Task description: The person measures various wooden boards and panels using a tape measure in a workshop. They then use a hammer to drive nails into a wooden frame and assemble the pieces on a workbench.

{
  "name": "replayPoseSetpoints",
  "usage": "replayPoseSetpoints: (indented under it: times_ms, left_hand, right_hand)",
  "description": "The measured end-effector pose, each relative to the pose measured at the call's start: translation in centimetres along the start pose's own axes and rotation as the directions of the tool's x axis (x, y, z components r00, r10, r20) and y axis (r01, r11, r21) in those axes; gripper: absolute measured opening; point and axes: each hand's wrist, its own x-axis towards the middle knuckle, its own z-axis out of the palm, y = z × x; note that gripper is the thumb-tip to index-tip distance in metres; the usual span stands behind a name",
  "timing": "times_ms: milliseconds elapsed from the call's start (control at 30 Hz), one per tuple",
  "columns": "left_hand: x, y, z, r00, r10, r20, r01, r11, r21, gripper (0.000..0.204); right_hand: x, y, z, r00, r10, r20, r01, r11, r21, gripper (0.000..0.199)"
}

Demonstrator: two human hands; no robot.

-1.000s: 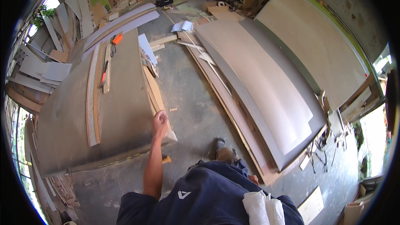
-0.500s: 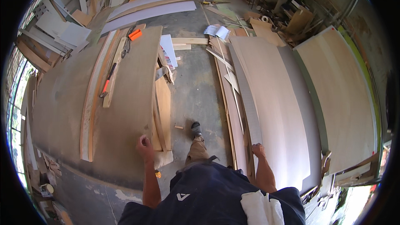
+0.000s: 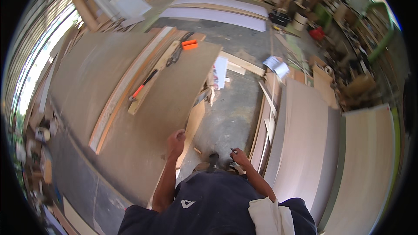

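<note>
My left hand [image 3: 176,143] is over the near right edge of a wide brown sheet [image 3: 150,130], its fingers loosely curled; whatever they may hold is hidden. To the right, above the grey floor, my right hand [image 3: 241,156] is closed on a short dark pen-like stick [image 3: 234,150] that pokes out past the fingers. Two long wood strips lie along the sheet: a pale-topped strip [image 3: 130,85] and a shorter plank [image 3: 148,89]. On the shorter one rest a black-and-orange long-handled tool [image 3: 143,85] and a dark tool [image 3: 175,55]. An orange block-like object [image 3: 190,44] sits at its far end.
Stacked pale panels [image 3: 300,148] stand on my right, with thin offcuts [image 3: 269,104] along their edge. A gap of grey floor [image 3: 230,117] runs between the stacks, with a small wood block [image 3: 197,150] on it. White boards [image 3: 213,14] lie farther off.
The view has turned left, so everything sits farther right. My right hand has left the right-hand panels and moved inward, with a dark stick now visible in it. My left hand stays near the sheet's edge.
</note>
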Motion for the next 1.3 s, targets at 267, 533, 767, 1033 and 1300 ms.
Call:
replayPoseSetpoints:
  times_ms: [267,533,767,1033,1300]
  left_hand:
    - [-3.6,9.1,7.7,0.863,-0.195,0.465,0.269,0.958,-0.096,0.03]
    - [-3.0,13.0,9.6,0.852,-0.088,0.516,0.325,0.861,-0.39,0.018]
    - [1.0,13.8,10.0,0.934,-0.119,0.336,0.31,0.738,-0.599,0.016]
    - [16.9,9.8,-10.5,0.981,-0.185,-0.058,0.048,0.525,-0.85,0.009]
    - [19.2,6.5,-15.4,0.966,-0.228,-0.119,0.022,0.534,-0.845,0.013]
  right_hand:
    - [-1.2,-19.0,-8.5,0.782,-0.592,0.195,0.545,0.801,0.247,0.06]
    - [-2.8,-19.4,-13.4,0.812,-0.545,0.208,0.425,0.798,0.428,0.053]
    - [-3.3,-15.0,-18.6,0.848,-0.507,0.156,0.493,0.862,0.121,0.038]
    - [-6.4,-4.7,-25.8,0.971,-0.215,0.104,0.223,0.972,-0.068,0.024]
    - [-7.8,-5.4,-26.0,0.985,-0.173,0.012,0.174,0.984,-0.034,0.018]
